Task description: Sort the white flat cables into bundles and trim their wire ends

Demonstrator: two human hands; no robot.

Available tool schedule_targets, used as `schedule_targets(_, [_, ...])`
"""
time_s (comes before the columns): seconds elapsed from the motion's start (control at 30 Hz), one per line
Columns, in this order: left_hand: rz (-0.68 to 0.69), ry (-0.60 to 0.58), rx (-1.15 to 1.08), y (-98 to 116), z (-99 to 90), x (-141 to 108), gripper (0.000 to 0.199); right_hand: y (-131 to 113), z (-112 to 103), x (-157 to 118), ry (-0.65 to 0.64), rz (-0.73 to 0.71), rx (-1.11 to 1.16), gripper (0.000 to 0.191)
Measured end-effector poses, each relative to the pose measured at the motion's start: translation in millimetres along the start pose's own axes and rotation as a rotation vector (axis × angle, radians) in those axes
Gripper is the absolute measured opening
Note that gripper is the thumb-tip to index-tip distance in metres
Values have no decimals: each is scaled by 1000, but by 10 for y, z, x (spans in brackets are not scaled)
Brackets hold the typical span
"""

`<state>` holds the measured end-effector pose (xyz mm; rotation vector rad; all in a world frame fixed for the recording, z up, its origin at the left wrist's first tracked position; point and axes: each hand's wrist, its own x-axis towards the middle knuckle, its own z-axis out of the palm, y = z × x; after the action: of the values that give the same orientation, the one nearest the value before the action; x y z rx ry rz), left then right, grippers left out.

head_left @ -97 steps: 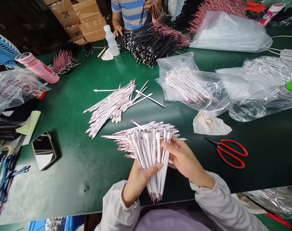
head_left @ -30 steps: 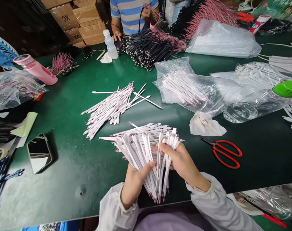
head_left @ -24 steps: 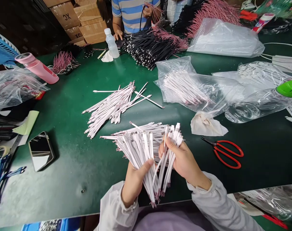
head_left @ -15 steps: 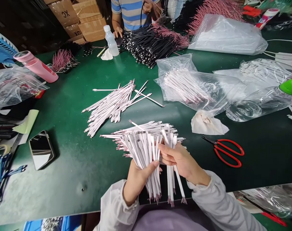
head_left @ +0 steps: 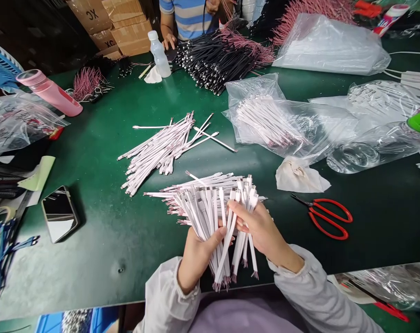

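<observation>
counter: dark green, glossy surface [head_left: 102, 175] beneath the work.
left hand: fingers curled and thumb pressed across a fanned bundle of white cables [head_left: 204, 212]; the left hand [head_left: 196, 254] is closed firmly around their middles.
right hand: partly closed, a smaller cluster between fingers and palm; the thumb of the right hand [head_left: 265, 229] bears on one cable near its plug, that cable slanting across the left bundle.
handling: probably light, flat and flexible, slightly slippery against one another; the frayed pinkish wire ends look delicate. best held at mid-length or just below the plugs.
change: half a second earlier the two clusters hung well apart at their lower ends; now they nearly meet, one cable crossing between them.
just beyond the hands: a loose heap [head_left: 213, 179] of similar cables, lying crosswise on the counter.
right side: red-handled snips [head_left: 313, 203], with a crumpled cloth [head_left: 300, 178] farther off.
left side: a phone [head_left: 60, 215], lying flat.
middle distance: a second pile [head_left: 157, 152] and a clear bag of cables [head_left: 265, 120].
far edge: black cables [head_left: 216, 60], a bottle [head_left: 159, 55] and a person in a striped shirt [head_left: 194, 21].
</observation>
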<state>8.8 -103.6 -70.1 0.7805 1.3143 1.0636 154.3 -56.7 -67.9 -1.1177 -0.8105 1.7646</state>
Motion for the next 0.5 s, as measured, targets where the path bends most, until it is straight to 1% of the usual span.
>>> schedule_targets(0.07, [-18,-54,13,-12,-1,0,24,-26,6,-9,-37,55,36,28])
schedule_targets(0.17, [-38,-140,26,1,14,-7,27,-72,9,-12,-99,125,76,29])
schedule_targets(0.23, [-20,-130,32,18,29,-14,30,-87,7,-8,-99,145,83,29])
schedule_targets(0.3, [-7,-76,18,27,37,-19,34,-81,6,-7,-77,146,77,29])
schedule_targets(0.37, [-25,-32,-16,21,35,-20,36,-54,9,-10,-49,102,36,28])
schedule_targets(0.47, [-82,-37,-59,-6,23,-18,34,0,21,-25,30,-44,-59,27])
schedule_targets(0.5, [-93,-45,-64,-14,20,-19,34,14,25,-30,47,-73,-76,29])
